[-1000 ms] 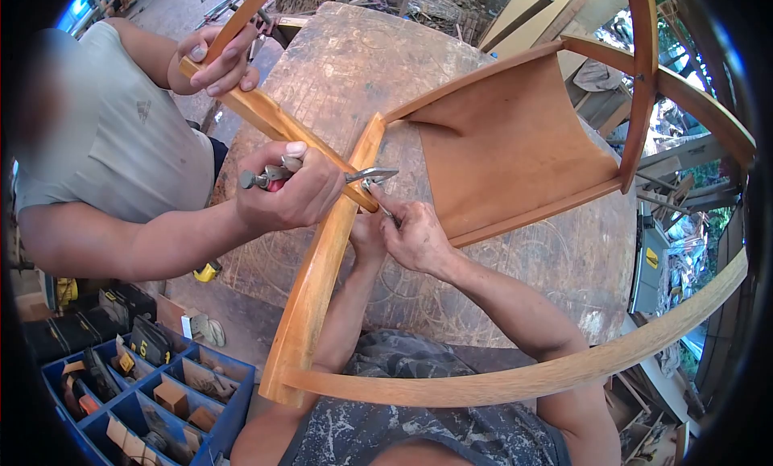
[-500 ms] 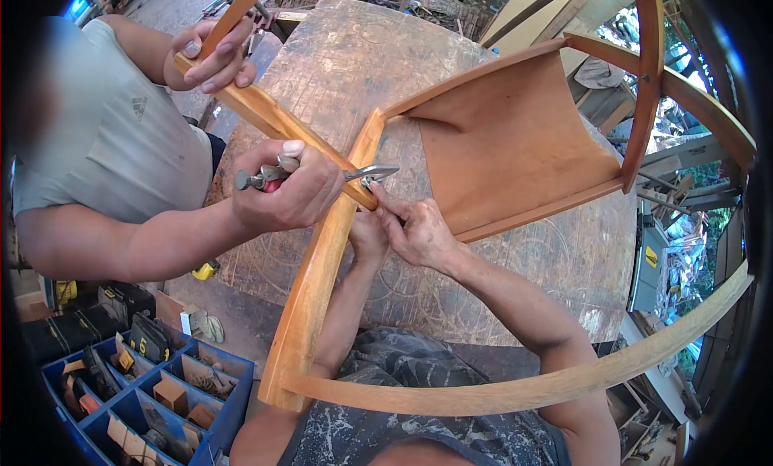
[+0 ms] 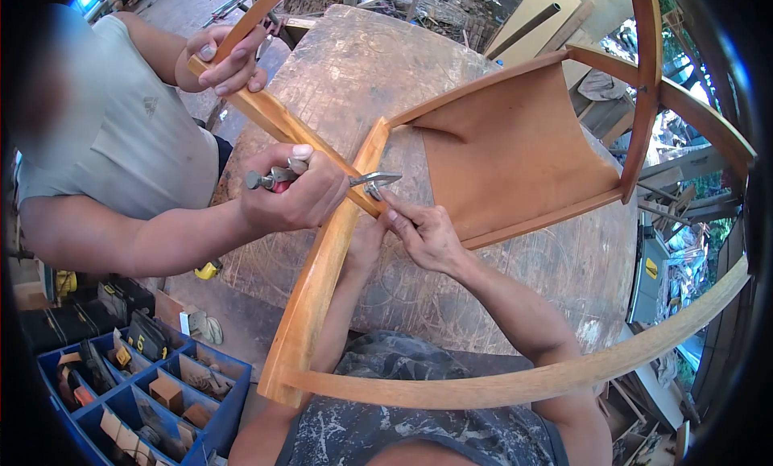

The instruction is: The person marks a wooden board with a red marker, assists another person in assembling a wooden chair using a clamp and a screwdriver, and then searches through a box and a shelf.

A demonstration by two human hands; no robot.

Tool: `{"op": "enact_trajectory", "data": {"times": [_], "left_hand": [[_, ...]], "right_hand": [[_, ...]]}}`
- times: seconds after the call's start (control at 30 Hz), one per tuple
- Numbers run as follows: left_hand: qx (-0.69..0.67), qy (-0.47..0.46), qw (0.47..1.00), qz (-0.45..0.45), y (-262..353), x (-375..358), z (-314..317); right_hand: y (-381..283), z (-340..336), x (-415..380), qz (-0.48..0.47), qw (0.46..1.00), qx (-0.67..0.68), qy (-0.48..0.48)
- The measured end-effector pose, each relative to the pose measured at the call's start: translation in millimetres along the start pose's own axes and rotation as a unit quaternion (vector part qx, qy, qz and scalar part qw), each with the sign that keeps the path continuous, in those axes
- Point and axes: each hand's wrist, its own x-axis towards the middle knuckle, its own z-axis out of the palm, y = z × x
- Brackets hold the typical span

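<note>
Two varnished wooden bars of a chair frame cross in front of me: a long upright-running leg (image 3: 310, 297) and a slanted bar (image 3: 270, 116). At the slanted bar's lower end sits a small metal fastener (image 3: 372, 190). My right hand (image 3: 431, 234) has its index finger and thumb closed at that fastener and the bar's end. Partly behind the leg, my left hand (image 3: 364, 247) is close under the crossing, its fingers mostly hidden. A co-worker's hand (image 3: 302, 192) grips locking pliers (image 3: 374, 179), whose jaws reach over the joint by the fastener.
The co-worker's other hand (image 3: 229, 59) holds the slanted bar's upper end. A brown seat panel (image 3: 515, 144) in the frame lies on the worn table (image 3: 475, 305). A curved wooden rail (image 3: 523, 389) passes before my chest. A blue divided toolbox (image 3: 145, 385) stands lower left.
My view has shifted slightly. My right fingers have moved a little at the bar's end, leaving more of the fastener showing. The pliers stay at the joint, tilted slightly differently.
</note>
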Motion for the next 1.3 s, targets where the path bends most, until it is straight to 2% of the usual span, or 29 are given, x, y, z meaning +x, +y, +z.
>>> {"op": "enact_trajectory", "data": {"times": [0.13, 0.2, 0.23, 0.3, 0.37, 0.4, 0.47, 0.53, 0.57, 0.63, 0.7, 0.77, 0.83, 0.97, 1.07, 1.2, 1.27, 1.3], "left_hand": [[0.026, -0.019, 0.999, -0.015, -6.5, -0.2, -11.5], [0.056, -0.04, 0.997, -0.03, -8.3, -4.7, -27.1], [0.08, -0.056, 0.994, -0.046, -8.1, -11.9, -40.6], [0.145, -0.093, 0.981, -0.086, -4.6, -33.3, -73.1], [0.209, -0.131, 0.96, -0.131, 3.4, -57.1, -103.6], [0.229, -0.146, 0.951, -0.149, 8.7, -66.5, -113.1], [0.252, -0.165, 0.937, -0.179, 14.9, -82.5, -121.5], [0.262, -0.172, 0.927, -0.206, 22.3, -98.0, -120.3], [0.26, -0.171, 0.926, -0.214, 23.9, -105.7, -116.2], [0.239, -0.159, 0.931, -0.225, 33.1, -122.8, -111.3], [0.192, -0.137, 0.945, -0.226, 49.9, -140.1, -111.0], [0.2, -0.107, 0.951, -0.21, 61.9, -152.0, -109.0], [0.168, -0.09, 0.96, -0.207, 72.1, -159.2, -111.6], [0.192, -0.041, 0.961, -0.194, 98.5, -175.1, -121.0], [0.218, -0.033, 0.959, -0.177, 106.4, -204.6, -137.4], [0.231, -0.078, 0.934, -0.26, 110.0, -256.9, -162.6], [0.22, -0.121, 0.929, -0.273, 108.4, -289.4, -173.1], [0.255, -0.145, 0.913, -0.284, 127.0, -298.5, -168.8]], "right_hand": [[-6.4, -15.6, -18.3, 0.02, 0.999, -0.043, 0.003], [-18.7, -18.9, -44.4, 0.094, 0.994, -0.047, 0.02], [-17.0, -16.8, -62.5, 0.088, 0.995, -0.048, 0.021], [7.7, -7.0, -108.1, 0.166, 0.984, -0.02, 0.057], [41.1, -4.6, -162.5, 0.229, 0.963, -0.127, 0.056], [64.8, -0.9, -193.3, 0.133, 0.962, -0.209, 0.116], [100.1, -3.5, -257.8, 0.054, 0.935, -0.292, 0.194], [98.0, -11.6, -303.8, 0.353, 0.879, -0.262, 0.184], [105.0, -12.7, -323.3, 0.371, 0.869, -0.254, 0.205], [138.1, -12.6, -352.2, 0.221, 0.862, -0.368, 0.269], [146.6, -10.9, -360.8, 0.228, 0.871, -0.352, 0.255], [151.3, -9.1, -357.5, 0.258, 0.847, -0.385, 0.261], [157.0, -7.6, -358.4, 0.243, 0.86, -0.364, 0.263], [156.5, -11.3, -359.8, 0.211, 0.871, -0.34, 0.286], [144.2, -17.0, -362.6, 0.219, 0.884, -0.314, 0.267], [144.3, -16.0, -380.3, 0.188, 0.906, -0.272, 0.263], [133.0, -7.0, -394.5, 0.168, 0.918, -0.255, 0.255], [122.9, -4.5, -402.5, 0.158, 0.918, -0.249, 0.266]]}}
